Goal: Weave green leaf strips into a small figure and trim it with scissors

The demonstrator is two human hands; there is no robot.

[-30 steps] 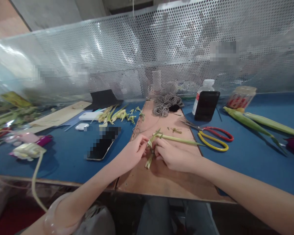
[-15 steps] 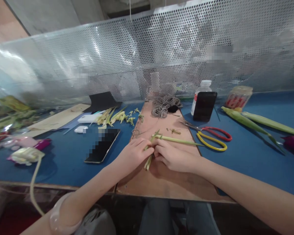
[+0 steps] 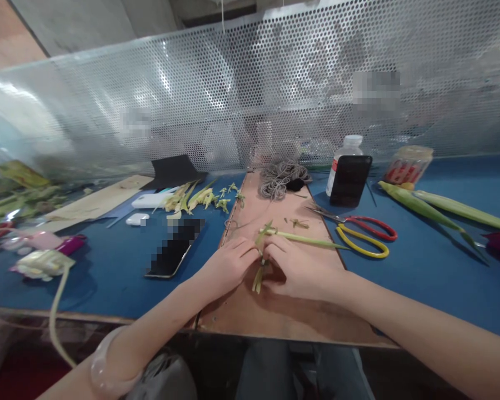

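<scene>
I see the table (image 3: 108,278) with its brown board (image 3: 275,311) running under both hands. Just beyond the grip a long leaf strip (image 3: 304,239) trails off to the right, toward the scissors (image 3: 364,233). Between my hands sits the folded leaf bundle (image 3: 258,275): light, thin and pliant, likely to crease or split if squeezed, so I judge it best held at the knot where the strips cross. My left hand (image 3: 227,266) and right hand (image 3: 300,269) lie low, palms down, forearms converging. Fingertips pinch the bundle, I think; they hide the contact.
</scene>
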